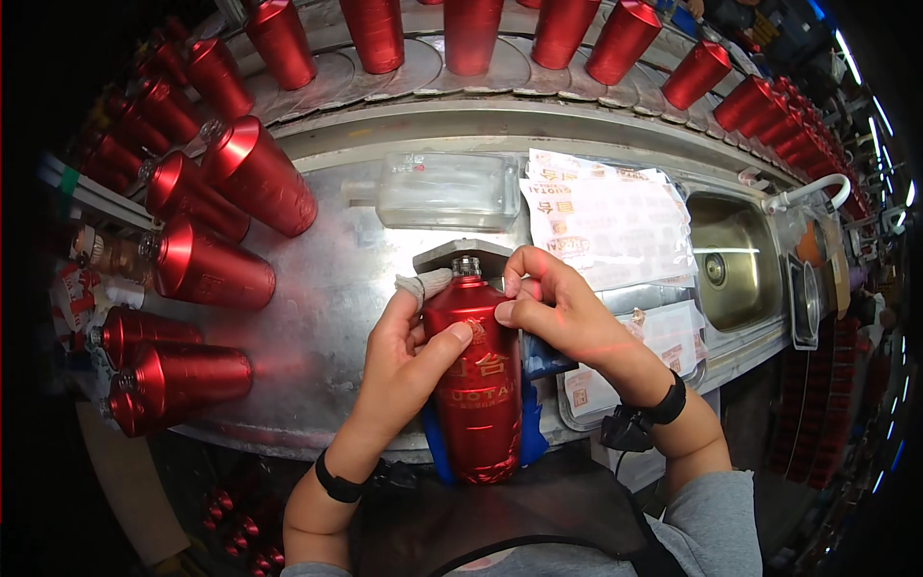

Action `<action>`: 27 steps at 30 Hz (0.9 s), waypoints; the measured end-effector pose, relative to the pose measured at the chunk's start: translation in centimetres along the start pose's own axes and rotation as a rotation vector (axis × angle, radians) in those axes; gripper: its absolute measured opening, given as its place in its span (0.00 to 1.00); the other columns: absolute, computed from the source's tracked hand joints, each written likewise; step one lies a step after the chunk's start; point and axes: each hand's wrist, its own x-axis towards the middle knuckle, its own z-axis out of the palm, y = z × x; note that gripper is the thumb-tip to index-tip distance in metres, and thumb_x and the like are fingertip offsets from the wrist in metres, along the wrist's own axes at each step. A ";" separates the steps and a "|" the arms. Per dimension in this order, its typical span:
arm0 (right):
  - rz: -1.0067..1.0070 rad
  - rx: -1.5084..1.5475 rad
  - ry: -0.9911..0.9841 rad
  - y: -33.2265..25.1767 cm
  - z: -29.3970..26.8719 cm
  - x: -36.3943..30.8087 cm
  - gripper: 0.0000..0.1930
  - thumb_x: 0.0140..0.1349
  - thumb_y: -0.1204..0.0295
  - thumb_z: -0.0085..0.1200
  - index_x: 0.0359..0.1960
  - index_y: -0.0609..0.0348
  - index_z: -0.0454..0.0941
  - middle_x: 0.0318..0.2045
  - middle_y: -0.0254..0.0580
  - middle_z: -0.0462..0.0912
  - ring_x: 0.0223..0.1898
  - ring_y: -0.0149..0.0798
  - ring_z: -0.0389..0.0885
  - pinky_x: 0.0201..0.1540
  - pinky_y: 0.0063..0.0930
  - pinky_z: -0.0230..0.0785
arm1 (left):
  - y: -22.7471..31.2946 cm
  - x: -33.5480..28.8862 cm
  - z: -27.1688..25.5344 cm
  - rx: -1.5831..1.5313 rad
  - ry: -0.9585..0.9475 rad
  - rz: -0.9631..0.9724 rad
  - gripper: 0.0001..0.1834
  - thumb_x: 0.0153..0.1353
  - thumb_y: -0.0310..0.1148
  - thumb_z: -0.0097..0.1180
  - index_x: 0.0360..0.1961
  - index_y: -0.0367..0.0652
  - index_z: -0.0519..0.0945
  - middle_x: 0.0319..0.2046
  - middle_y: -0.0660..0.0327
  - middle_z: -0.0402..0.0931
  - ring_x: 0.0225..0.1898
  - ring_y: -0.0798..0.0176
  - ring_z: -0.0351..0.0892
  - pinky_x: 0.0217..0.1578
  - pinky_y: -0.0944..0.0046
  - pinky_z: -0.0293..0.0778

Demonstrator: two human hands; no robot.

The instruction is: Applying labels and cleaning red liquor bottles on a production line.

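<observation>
A shiny red bottle (478, 423) with gold print lies in front of me, its clear threaded neck (466, 266) pointing away. The neck rests by a metal bracket (442, 256), and blue padding (533, 444) shows along both sides of the body. My left hand (409, 361) is closed around the bottle's left side, thumb on its front. A whitish wrap or cloth (423, 285) covers the tip of one left finger. Bent fingers of my right hand (558, 313) press the bottle's right shoulder, thumb against the surface. Whether anything small sits between those fingertips is hidden.
Several red bottles (216, 274) stand at the left of the metal table (327, 375). More ride a curved conveyor (413, 82) behind. A clear glass bottle (447, 191) lies beyond my hands. Printed sheets (615, 226), a tray (577, 418) and a sink (735, 260) are at right.
</observation>
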 end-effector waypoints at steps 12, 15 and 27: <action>-0.026 -0.143 0.049 -0.3 0.2 -0.3 0.15 0.57 0.66 0.65 0.34 0.56 0.69 0.21 0.24 0.65 0.25 0.21 0.61 0.27 0.19 0.57 | 0.1 0.3 1.1 0.066 0.064 0.026 0.24 0.65 0.29 0.59 0.61 0.35 0.70 0.52 0.56 0.77 0.51 0.68 0.78 0.52 0.66 0.75; -0.004 -0.153 0.033 -0.6 0.2 -0.4 0.12 0.59 0.70 0.62 0.36 0.53 0.68 0.22 0.18 0.64 0.27 0.15 0.60 0.30 0.13 0.52 | 0.0 0.4 1.2 0.081 0.088 0.043 0.23 0.65 0.30 0.60 0.59 0.35 0.71 0.51 0.56 0.78 0.50 0.68 0.78 0.51 0.66 0.75; -0.037 -0.179 0.036 -0.7 0.3 -0.4 0.12 0.59 0.70 0.63 0.36 0.53 0.68 0.23 0.18 0.63 0.27 0.15 0.58 0.30 0.13 0.52 | -0.3 0.8 1.7 0.127 0.138 0.125 0.21 0.61 0.32 0.64 0.52 0.33 0.74 0.44 0.55 0.81 0.45 0.68 0.80 0.46 0.67 0.77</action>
